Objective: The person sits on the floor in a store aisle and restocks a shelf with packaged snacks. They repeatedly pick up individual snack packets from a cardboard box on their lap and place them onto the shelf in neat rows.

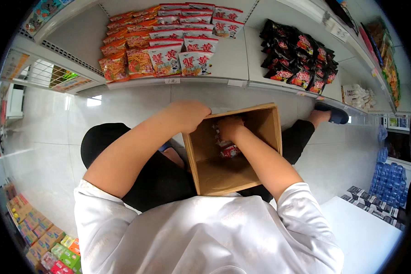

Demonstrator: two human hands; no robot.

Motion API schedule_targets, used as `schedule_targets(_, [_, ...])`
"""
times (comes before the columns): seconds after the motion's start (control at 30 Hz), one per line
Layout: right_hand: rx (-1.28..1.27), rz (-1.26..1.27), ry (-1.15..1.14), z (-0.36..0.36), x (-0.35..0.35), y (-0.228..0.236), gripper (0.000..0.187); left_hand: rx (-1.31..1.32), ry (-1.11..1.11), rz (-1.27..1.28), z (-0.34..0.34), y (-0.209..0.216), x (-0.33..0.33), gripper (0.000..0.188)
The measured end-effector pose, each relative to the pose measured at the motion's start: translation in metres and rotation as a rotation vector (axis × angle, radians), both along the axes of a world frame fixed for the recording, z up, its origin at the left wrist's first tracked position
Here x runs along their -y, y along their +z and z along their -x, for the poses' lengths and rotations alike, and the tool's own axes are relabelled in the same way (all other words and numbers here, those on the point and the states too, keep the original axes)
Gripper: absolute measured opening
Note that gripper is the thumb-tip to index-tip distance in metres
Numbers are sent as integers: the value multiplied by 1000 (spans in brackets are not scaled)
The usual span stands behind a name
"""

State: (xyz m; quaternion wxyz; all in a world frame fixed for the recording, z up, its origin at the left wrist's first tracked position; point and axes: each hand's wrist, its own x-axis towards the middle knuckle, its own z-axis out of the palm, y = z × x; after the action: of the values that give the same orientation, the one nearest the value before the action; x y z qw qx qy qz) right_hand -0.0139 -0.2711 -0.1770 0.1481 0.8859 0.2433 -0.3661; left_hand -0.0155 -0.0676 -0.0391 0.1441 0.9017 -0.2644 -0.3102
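Note:
Between my knees stands a deep brown cardboard box, its top facing me. My left hand is closed on its far left corner. Down inside, my right hand curls its fingers round a small red-and-white snack bag; the fingertips are partly hidden. Another red-and-white snack bag lies just below that hand, against the inside of the box. On the shelf in front, rows of white-and-red snack bags stand beside orange snack bags.
Black snack bags fill the shelf's right part, with white packets farther right. The shelf's front edge runs just beyond the box. Cartons sit at lower left. Bottled-water packs and a white surface are at right.

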Motion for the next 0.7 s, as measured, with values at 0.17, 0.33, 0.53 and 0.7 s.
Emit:
schedule_targets(0.17, [177, -192, 45, 18, 33, -38, 28, 48, 25, -50, 11, 13, 2, 22])
schedule_targets(0.33, [149, -250, 41, 12, 37, -32, 19, 57, 36, -74, 13, 18, 1, 26])
schedule_targets(0.53, [150, -253, 178, 2, 17, 27, 16, 22, 94, -111, 6, 7, -2, 36])
schedule_targets(0.7, [-24, -503, 85, -7, 20, 129, 16, -26, 102, 20, -3, 15, 4, 42])
